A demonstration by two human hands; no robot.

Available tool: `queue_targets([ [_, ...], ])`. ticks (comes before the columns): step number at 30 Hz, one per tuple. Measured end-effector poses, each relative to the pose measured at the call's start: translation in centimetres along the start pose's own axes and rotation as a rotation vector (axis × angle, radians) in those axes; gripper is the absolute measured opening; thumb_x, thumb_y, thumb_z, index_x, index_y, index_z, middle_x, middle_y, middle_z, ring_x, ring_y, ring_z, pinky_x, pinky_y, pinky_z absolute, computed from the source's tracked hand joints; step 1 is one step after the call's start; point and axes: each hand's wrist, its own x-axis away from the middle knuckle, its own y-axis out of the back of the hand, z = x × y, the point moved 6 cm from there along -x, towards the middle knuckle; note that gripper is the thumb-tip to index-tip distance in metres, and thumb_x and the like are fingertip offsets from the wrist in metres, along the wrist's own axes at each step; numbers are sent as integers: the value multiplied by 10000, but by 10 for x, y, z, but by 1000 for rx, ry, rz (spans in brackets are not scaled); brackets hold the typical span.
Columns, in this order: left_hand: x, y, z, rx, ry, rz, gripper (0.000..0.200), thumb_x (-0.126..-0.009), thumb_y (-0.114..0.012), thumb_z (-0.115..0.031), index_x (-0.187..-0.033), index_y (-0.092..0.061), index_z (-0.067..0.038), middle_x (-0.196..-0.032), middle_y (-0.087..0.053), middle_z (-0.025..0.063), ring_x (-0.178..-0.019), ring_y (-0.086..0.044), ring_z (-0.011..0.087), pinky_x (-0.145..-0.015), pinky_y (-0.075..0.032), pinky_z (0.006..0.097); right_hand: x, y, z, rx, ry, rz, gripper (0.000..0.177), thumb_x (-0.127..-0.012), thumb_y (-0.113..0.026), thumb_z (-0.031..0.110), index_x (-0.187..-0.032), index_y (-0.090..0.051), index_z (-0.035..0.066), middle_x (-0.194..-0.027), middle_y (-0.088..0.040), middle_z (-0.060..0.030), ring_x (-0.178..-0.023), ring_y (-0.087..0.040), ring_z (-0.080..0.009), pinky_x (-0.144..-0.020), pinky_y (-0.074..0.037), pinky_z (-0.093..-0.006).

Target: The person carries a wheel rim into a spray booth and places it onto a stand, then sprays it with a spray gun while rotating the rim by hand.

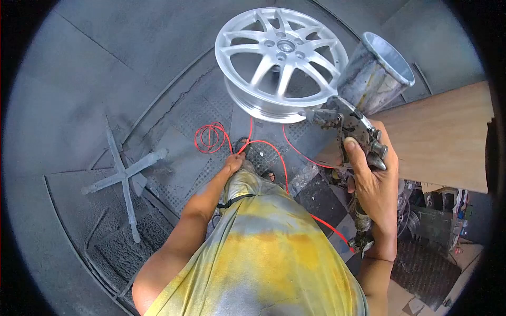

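Observation:
My right hand (pixel 375 181) is wrapped round the handle of a paint spray gun (pixel 354 118), its fingers near the trigger. A paint-stained metal cup (pixel 373 79) sits tilted on top of the gun. The gun's nozzle points left, close to the near rim of a silver alloy wheel (pixel 285 46), which lies face up. Low by my waist, my left hand (pixel 235 161) is closed round a red air hose (pixel 332 227). This hose runs in loops across the floor and up to a fitting below the gun's handle.
A grey, paint-coated cross-shaped stand (pixel 124 174) is at the left. To the right leans a large wooden board (pixel 448 134), with cluttered shelves (pixel 443 210) below it. Loose hose coils (pixel 203 138) lie on the textured floor mats (pixel 190 171) near my feet.

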Motion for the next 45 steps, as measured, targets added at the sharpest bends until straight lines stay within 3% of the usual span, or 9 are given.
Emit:
queue_targets([
  [2, -65, -41, 32, 328, -25, 112, 456, -978, -628, -488, -993, -755, -51, -922, -764, 102, -868, -713, 280, -805, -528, 428, -8, -9, 8, -52, 16, 3, 196, -1021, -675, 162, -1156, -635, 25, -747, -604, 21, -618, -517, -32, -495, -397, -213],
  [4, -25, -18, -49, 517, 43, 219, 450, -1027, -581, -485, -1099, -728, -66, -891, -752, 61, -828, -707, 249, -784, -540, 418, -14, -12, 8, -84, 66, 33, 195, -1014, -689, 144, -1151, -638, 16, -740, -597, 30, -588, -474, -22, -498, -377, -222],
  [12, -41, 27, -171, 1100, 40, 98, 746, -1084, -272, -625, -1459, -457, -6, -1344, -640, 190, -1215, -639, 337, -1054, -494, 528, 1, 8, 17, -110, 53, -198, 208, -1033, -656, 184, -1170, -618, 32, -768, -642, 1, -535, -476, -21, -445, -378, -191],
  [15, -52, 28, -190, 1224, 95, 151, 744, -1099, -232, -590, -1531, -357, 3, -1496, -518, 202, -1343, -554, 348, -1121, -447, 516, -1, 26, 5, -86, 26, -231, 196, -1032, -651, 170, -1168, -625, 32, -784, -646, 3, -537, -475, -20, -443, -375, -192],
  [20, -44, -21, -206, 1346, 172, 261, 676, -1111, -129, -555, -1566, -336, -99, -1568, -439, 162, -1465, -422, 334, -1158, -413, 576, -7, 40, -12, -52, -50, -253, 187, -1044, -643, 180, -1163, -638, 36, -790, -634, 15, -542, -472, -14, -438, -375, -192],
  [28, -14, -62, -230, 1483, 240, 188, 573, -1101, -205, -529, -1466, -443, -157, -1480, -525, 59, -1375, -504, 233, -1111, -439, 536, -9, 35, -12, -113, -46, -190, 188, -1046, -643, 202, -1133, -629, 35, -768, -655, -11, -507, -475, -14, -411, -361, -194],
  [33, -8, -53, -231, 1459, 248, 230, 514, -1097, -243, -435, -1473, -436, -141, -1533, -471, 87, -1415, -456, 266, -1106, -429, 554, -24, 48, 3, -33, 20, -425, 205, -1045, -640, 227, -1141, -634, 46, -728, -620, 0, -505, -468, -27, -408, -353, -197],
  [38, -16, -35, -227, 1397, 297, 261, 527, -1106, -234, -456, -1475, -426, -132, -1534, -463, 97, -1404, -468, 275, -1111, -433, 546, -38, 43, 22, -39, -4, -535, 242, -1045, -641, 264, -1152, -639, 47, -775, -632, 3, -605, -584, -43, -422, -378, -197],
  [45, -19, -12, -222, 1332, 285, 317, 548, -1115, -228, -474, -1496, -396, -117, -1552, -448, 107, -1428, -453, 292, -1119, -453, 538, -78, 11, 30, -111, -44, -302, 267, -1035, -661, 271, -1154, -651, 32, -753, -626, 10, -613, -590, -47, -428, -389, -217],
])
